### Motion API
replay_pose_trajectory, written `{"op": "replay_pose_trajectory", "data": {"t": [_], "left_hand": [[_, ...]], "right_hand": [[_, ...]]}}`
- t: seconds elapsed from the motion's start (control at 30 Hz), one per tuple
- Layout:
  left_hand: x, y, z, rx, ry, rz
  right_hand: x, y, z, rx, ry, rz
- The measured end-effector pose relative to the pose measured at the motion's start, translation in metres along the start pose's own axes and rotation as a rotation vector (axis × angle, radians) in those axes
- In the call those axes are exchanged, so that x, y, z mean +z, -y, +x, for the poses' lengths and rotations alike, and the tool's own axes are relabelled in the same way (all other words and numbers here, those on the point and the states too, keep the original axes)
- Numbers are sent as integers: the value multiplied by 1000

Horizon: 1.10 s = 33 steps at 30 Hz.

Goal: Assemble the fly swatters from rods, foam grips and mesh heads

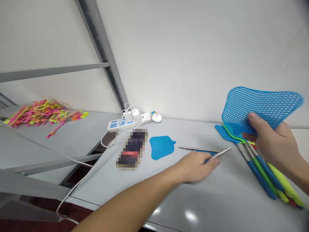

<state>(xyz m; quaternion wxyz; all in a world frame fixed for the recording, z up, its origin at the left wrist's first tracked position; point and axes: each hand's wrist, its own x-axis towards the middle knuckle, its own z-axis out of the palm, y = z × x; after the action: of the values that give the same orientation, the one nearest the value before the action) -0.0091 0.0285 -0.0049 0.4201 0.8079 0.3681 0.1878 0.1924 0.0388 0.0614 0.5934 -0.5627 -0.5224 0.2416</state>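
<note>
In my right hand [277,138] is a blue fly swatter head [260,104], gripped between thumb and fingers above the table with its mesh facing me. My left hand [199,166] rests low over the table, its fingers closed round a slim metal rod [223,152] that points to the right. Just behind that hand lies another metal rod [190,148], with a blue part partly hidden by my fingers. A second blue swatter head [162,147] lies flat to the left. Under my right hand are several fly swatters [259,167] with blue and green handles.
A pixelated phone-like object [132,149] lies left of the loose swatter head. Behind it are a white power strip [145,118] with chargers and a round white device [156,118]. Pink and yellow pieces [41,112] are heaped on the left surface, beyond a grey metal frame [106,54].
</note>
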Motion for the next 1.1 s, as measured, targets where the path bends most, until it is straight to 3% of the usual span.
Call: {"op": "replay_pose_trajectory", "data": {"t": [0.1, 0.3, 0.63, 0.77, 0.9, 1.1], "left_hand": [[3, -1, 0, -9, -47, -62], [8, -13, 1, -47, -31, -99], [13, -18, -3, -76, 90, -63], [15, -19, -3, -83, 107, -70], [14, -18, -2, -99, 124, -90], [11, -19, -1, -122, 134, -138]], "right_hand": [[-18, -19, -8, 136, -204, 254], [-17, -31, -36, 220, -267, 448], [-5, -46, -68, 252, -121, 520], [-7, -46, -70, 226, -19, 477], [-10, -49, -67, 258, 15, 484], [-15, -50, -64, 196, 72, 487]]}}
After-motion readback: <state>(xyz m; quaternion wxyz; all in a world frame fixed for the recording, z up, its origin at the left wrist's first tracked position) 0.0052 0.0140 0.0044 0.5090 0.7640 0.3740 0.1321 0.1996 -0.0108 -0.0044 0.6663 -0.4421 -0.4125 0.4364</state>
